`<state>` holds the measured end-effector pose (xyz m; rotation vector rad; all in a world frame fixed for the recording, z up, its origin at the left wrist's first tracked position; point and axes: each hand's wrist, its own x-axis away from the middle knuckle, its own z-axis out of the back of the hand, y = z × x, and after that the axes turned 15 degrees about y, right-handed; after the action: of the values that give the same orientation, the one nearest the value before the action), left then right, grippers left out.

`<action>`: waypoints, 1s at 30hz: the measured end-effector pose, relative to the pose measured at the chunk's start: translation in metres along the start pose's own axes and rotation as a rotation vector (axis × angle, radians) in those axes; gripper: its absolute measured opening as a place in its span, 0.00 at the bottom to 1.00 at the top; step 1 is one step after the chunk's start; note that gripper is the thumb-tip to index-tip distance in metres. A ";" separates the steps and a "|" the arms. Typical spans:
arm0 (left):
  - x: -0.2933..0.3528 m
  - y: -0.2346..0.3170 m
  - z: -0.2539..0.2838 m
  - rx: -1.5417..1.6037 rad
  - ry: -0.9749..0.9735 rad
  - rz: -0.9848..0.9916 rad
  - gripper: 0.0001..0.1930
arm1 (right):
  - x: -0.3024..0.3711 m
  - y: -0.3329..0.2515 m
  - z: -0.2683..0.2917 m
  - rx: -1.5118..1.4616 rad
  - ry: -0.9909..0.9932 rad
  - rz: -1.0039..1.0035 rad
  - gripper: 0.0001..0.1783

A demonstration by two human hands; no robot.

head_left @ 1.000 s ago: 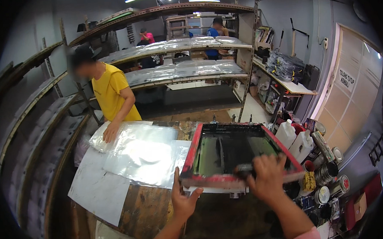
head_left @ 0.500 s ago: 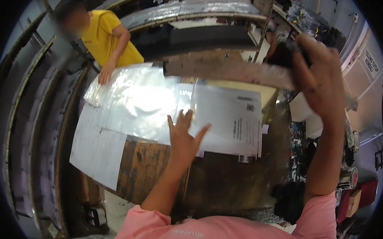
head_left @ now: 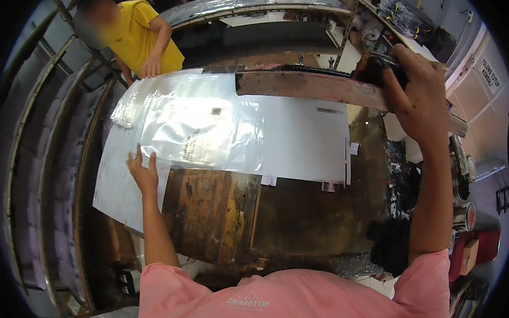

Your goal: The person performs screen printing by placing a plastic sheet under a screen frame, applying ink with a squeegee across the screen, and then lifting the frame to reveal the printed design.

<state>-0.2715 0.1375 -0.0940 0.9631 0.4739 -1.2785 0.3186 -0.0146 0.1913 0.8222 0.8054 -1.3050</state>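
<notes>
My right hand (head_left: 419, 98) is closed round a dark block at the right end of a long wooden frame (head_left: 314, 88), which looks like a raised screen-printing frame seen edge-on. What the block is I cannot make out. My left hand (head_left: 143, 169), fingers spread, is at the lower left edge of a clear printed plastic bag (head_left: 193, 127); whether it touches is unclear. That bag lies over other clear plastic bags (head_left: 128, 110) and overlaps a white board (head_left: 304, 137) below the frame. A pale sheet (head_left: 116, 188) lies at the left, under the bags.
Across the table, a person in a yellow shirt (head_left: 141, 33) has a hand on the bags' far edge. Stained wood (head_left: 211, 209) forms the near tabletop. Racks (head_left: 53, 168) stand left, a shelf of clear packages (head_left: 253, 8) behind, and cans (head_left: 464, 215) at right.
My left hand has moved left, and the printed bag has shifted left off most of the white board. My right hand still holds up the frame. The other person's hand has moved slightly.
</notes>
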 end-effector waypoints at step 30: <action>0.220 0.381 0.050 0.638 -0.655 -0.645 0.53 | -0.011 -0.017 0.013 -0.021 -0.121 -0.134 0.31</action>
<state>0.1359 -0.0353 -0.1078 0.8489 -0.1869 -2.3078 0.3010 -0.0217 0.2059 0.6749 0.7869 -1.4479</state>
